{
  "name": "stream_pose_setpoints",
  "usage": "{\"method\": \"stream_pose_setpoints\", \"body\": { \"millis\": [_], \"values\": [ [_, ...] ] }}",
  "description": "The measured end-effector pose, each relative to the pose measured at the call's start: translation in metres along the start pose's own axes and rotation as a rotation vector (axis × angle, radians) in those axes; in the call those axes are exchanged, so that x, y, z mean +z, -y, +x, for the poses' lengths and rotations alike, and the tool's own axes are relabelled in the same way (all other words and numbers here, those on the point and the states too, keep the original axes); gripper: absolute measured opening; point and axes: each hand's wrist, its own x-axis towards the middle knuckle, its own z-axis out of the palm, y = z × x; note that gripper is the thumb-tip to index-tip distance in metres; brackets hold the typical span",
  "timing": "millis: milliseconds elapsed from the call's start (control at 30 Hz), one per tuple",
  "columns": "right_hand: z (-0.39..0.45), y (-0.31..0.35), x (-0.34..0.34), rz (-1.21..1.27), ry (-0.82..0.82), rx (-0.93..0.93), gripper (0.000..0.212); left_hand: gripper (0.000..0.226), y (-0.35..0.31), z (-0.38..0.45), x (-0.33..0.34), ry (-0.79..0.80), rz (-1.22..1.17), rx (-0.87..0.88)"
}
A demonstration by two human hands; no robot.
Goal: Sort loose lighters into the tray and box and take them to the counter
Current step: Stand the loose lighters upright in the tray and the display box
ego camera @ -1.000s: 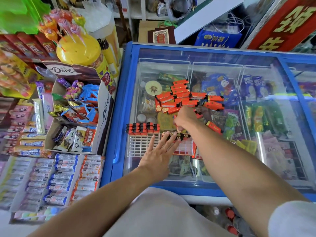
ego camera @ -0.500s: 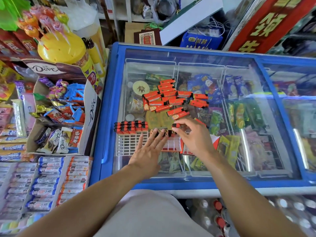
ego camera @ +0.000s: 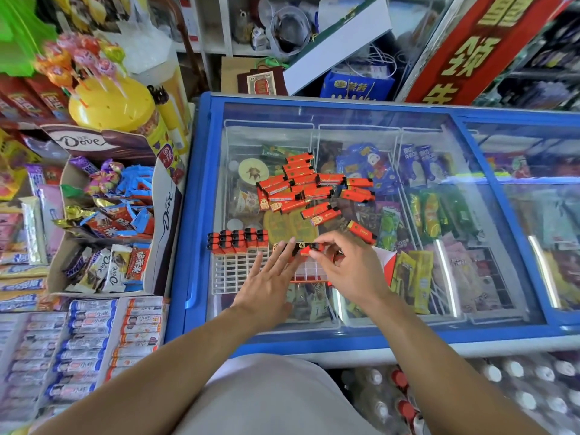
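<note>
Several loose orange lighters (ego camera: 309, 186) lie in a heap on the glass freezer lid, and one more orange lighter (ego camera: 361, 231) lies apart to the right. A white grid tray (ego camera: 233, 271) holds a row of standing lighters (ego camera: 237, 241) along its far edge. Beside it sits a second tray in a red box (ego camera: 309, 274), with a few lighters at its far edge. My left hand (ego camera: 266, 282) rests flat with straight fingers on that tray. My right hand (ego camera: 348, 266) pinches one orange lighter (ego camera: 309, 248) over the tray's far edge.
The blue-framed freezer (ego camera: 201, 215) has sliding glass lids over ice creams. Left of it stand a Dove candy display box (ego camera: 163, 221), a yellow lollipop tub (ego camera: 110, 105) and rows of gum packs (ego camera: 84, 340). Bottles (ego camera: 514, 372) stand on the floor at lower right.
My right hand drew back from the loose heap with one lighter and now holds it over the second tray. My left hand stayed flat on that tray.
</note>
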Motion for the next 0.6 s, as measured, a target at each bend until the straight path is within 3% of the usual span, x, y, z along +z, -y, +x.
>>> {"method": "stream_pose_setpoints", "body": {
  "millis": [200,267,433,600],
  "values": [
    [0.021,0.027,0.001,0.055,0.056,-0.052,0.026,0.070,0.039,-0.028,0.021,-0.305,-0.223,-0.033],
    [0.032,0.036,0.011,-0.024,0.132,-0.070,0.027,0.065,0.056,-0.041,0.031,-0.263,-0.216,-0.106],
    [0.050,0.050,0.050,-0.179,0.298,-0.164,0.028,0.093,0.083,-0.050,0.054,-0.030,-0.091,-0.185],
    [0.058,0.049,0.081,-0.320,0.245,-0.195,0.029,0.100,0.087,-0.049,0.057,0.008,-0.125,-0.179]
  ]
}}
